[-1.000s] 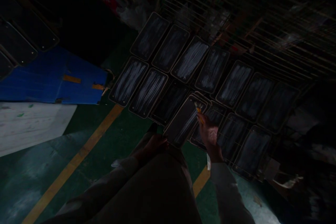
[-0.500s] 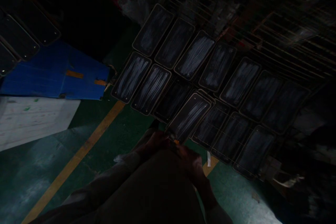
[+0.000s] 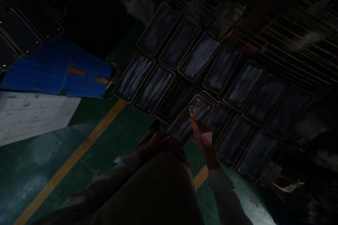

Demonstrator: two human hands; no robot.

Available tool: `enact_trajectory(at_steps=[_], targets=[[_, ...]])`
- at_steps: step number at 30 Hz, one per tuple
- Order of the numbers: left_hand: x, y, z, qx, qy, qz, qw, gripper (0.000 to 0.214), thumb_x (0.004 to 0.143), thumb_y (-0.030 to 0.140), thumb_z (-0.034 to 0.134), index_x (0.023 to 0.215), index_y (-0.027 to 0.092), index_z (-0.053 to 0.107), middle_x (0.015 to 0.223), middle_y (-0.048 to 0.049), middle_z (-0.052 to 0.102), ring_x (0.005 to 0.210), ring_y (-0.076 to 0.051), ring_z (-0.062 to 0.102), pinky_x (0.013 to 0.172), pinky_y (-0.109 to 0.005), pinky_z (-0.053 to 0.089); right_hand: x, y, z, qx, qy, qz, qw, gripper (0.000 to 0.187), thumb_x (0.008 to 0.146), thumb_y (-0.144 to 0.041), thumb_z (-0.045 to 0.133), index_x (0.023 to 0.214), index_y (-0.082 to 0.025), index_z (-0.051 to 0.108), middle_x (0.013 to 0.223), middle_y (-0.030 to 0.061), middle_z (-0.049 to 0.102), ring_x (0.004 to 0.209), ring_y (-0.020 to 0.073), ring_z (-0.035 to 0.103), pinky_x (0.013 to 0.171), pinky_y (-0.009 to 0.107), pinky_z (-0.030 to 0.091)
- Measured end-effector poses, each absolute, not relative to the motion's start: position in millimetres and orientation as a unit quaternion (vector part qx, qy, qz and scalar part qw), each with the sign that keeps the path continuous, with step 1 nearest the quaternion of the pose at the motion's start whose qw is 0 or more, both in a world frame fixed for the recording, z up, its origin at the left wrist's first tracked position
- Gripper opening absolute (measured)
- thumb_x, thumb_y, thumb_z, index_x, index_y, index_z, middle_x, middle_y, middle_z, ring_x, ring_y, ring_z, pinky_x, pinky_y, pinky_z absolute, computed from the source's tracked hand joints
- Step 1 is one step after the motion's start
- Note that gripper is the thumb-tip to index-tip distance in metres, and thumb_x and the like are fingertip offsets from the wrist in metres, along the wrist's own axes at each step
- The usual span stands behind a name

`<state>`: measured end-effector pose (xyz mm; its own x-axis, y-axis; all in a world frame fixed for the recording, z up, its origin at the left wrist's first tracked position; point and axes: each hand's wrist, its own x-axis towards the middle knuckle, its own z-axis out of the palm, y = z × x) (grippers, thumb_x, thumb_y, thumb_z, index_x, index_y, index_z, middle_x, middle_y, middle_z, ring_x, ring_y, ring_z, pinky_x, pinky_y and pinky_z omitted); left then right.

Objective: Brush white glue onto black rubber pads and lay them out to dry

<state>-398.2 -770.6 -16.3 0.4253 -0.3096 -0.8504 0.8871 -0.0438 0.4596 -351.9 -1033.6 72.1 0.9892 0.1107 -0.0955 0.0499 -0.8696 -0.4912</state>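
In the dim head view, my right hand (image 3: 203, 136) is closed around a paintbrush with an orange handle (image 3: 193, 120). Its bristles are over a dark rectangular panel (image 3: 182, 126) with rounded corners and pale streaks. This panel overlaps those around it and reaches close to my lap. At its near left corner is my left hand (image 3: 159, 140), with fingers curled at the panel's edge; deep shadow hides part of them. Several similar dark panels, such as a streaked panel (image 3: 154, 89) and a brighter streaked one (image 3: 199, 56), lie in two rows around it.
A wire rack (image 3: 264, 31) with bags and clutter runs along the upper right. On the left are a blue board (image 3: 52, 70), a white board (image 3: 34, 116) and more dark panels (image 3: 22, 33). A yellow line (image 3: 79, 156) crosses the green floor (image 3: 111, 140).
My right hand has moved from near my lap, beside my left hand, up and forward, carrying the brush over the panel. My left hand stays near the panel's corner. The view has shifted slightly.
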Motion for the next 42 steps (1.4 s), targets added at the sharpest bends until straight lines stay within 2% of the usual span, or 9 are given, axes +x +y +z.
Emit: enact_trajectory(at_steps=[4, 7, 11, 17, 24, 28, 32, 36, 42], targets=[[-399.3, -767.1, -20.7, 0.575, 0.233, -0.459, 0.636, 0.041, 0.068, 0.051, 0.08, 0.072, 0.013, 0.066, 0.069, -0.0084, 0.07, 0.061, -0.021, 0.067, 0.057, -0.03, 0.052, -403.5, -995.1, 83.0, -0.951, -0.083, 0.144, 0.261, 0.036, 0.095, -0.015, 0.041, 0.122, -0.022, 0.064, 0.101, 0.0089, 0.076, 0.08, 0.0188, 0.072, 0.065, 0.028, 0.056], [-397.0, -765.3, -18.2, 0.605, 0.204, -0.453, 0.622, 0.037, 0.07, 0.048, 0.08, 0.07, 0.013, 0.067, 0.068, -0.0095, 0.071, 0.059, -0.02, 0.066, 0.055, -0.029, 0.05, -429.3, -977.6, 98.1, -0.925, -0.092, 0.182, 0.321, 0.034, 0.093, -0.015, 0.044, 0.118, -0.024, 0.065, 0.099, 0.0061, 0.077, 0.075, 0.0174, 0.072, 0.062, 0.026, 0.057], [-391.1, -766.2, -8.2, 0.582, 0.222, -0.465, 0.629, 0.035, 0.071, 0.046, 0.08, 0.069, 0.013, 0.067, 0.068, -0.0101, 0.071, 0.059, -0.02, 0.066, 0.055, -0.028, 0.049, -414.8, -988.6, 114.2, -0.91, -0.038, 0.117, 0.396, 0.026, 0.098, -0.022, 0.046, 0.117, -0.025, 0.065, 0.105, 0.005, 0.076, 0.087, 0.016, 0.074, 0.074, 0.025, 0.058], [-386.6, -769.7, 1.0, 0.554, 0.258, -0.471, 0.636, 0.036, 0.068, 0.044, 0.082, 0.071, 0.011, 0.067, 0.068, -0.0087, 0.07, 0.059, -0.019, 0.066, 0.056, -0.029, 0.051, -341.0, -1032.2, 95.5, -0.952, 0.04, -0.019, 0.304, 0.03, 0.1, -0.028, 0.044, 0.12, -0.021, 0.065, 0.113, 0.0093, 0.073, 0.095, 0.0172, 0.072, 0.076, 0.025, 0.057], [-385.4, -770.1, 4.3, 0.569, 0.252, -0.465, 0.63, 0.03, 0.071, 0.039, 0.08, 0.072, 0.012, 0.068, 0.071, -0.0097, 0.071, 0.063, -0.021, 0.067, 0.06, -0.031, 0.052, -406.7, -995.0, 78.7, -0.937, -0.046, 0.157, 0.31, 0.035, 0.095, -0.019, 0.045, 0.123, -0.023, 0.065, 0.107, 0.0085, 0.075, 0.088, 0.0189, 0.072, 0.075, 0.028, 0.059], [-385.5, -769.1, 3.1, 0.59, 0.246, -0.457, 0.618, 0.025, 0.071, 0.033, 0.079, 0.065, 0.014, 0.066, 0.067, -0.0082, 0.07, 0.061, -0.021, 0.065, 0.058, -0.03, 0.049, -453.1, -973.2, 98.5, -0.897, -0.01, 0.208, 0.39, 0.029, 0.093, -0.027, 0.051, 0.117, -0.028, 0.066, 0.11, 0.0036, 0.075, 0.087, 0.0161, 0.073, 0.069, 0.023, 0.059], [-387.4, -769.1, 0.1, 0.589, 0.244, -0.459, 0.619, 0.028, 0.071, 0.038, 0.08, 0.068, 0.012, 0.068, 0.066, -0.0077, 0.068, 0.06, -0.02, 0.064, 0.057, -0.03, 0.048, -451.8, -987.8, 112.2, -0.831, 0.11, 0.223, 0.497, 0.03, 0.098, -0.033, 0.042, 0.114, -0.024, 0.065, 0.087, 0.0034, 0.077, 0.073, 0.0152, 0.074, 0.065, 0.023, 0.058], [-388.4, -769.6, -2.6, 0.561, 0.263, -0.464, 0.634, 0.034, 0.07, 0.042, 0.081, 0.074, 0.011, 0.068, 0.068, -0.0087, 0.07, 0.059, -0.019, 0.065, 0.059, -0.03, 0.049, -430.3, -1022.5, 107.0, -0.811, 0.191, 0.174, 0.524, 0.033, 0.099, -0.042, 0.041, 0.109, -0.021, 0.064, 0.073, 0.0021, 0.073, 0.062, 0.0157, 0.071, 0.057, 0.025, 0.057], [-385.7, -771.0, -3.1, 0.603, 0.242, -0.462, 0.604, 0.031, 0.07, 0.04, 0.082, 0.068, 0.013, 0.066, 0.065, -0.0069, 0.069, 0.059, -0.019, 0.065, 0.057, -0.028, 0.049, -397.7, -1059.6, 103.3, -0.858, 0.224, 0.042, 0.46, 0.037, 0.1, -0.044, 0.04, 0.116, -0.019, 0.061, 0.088, 0.0057, 0.074, 0.074, 0.0162, 0.072, 0.065, 0.028, 0.057]])
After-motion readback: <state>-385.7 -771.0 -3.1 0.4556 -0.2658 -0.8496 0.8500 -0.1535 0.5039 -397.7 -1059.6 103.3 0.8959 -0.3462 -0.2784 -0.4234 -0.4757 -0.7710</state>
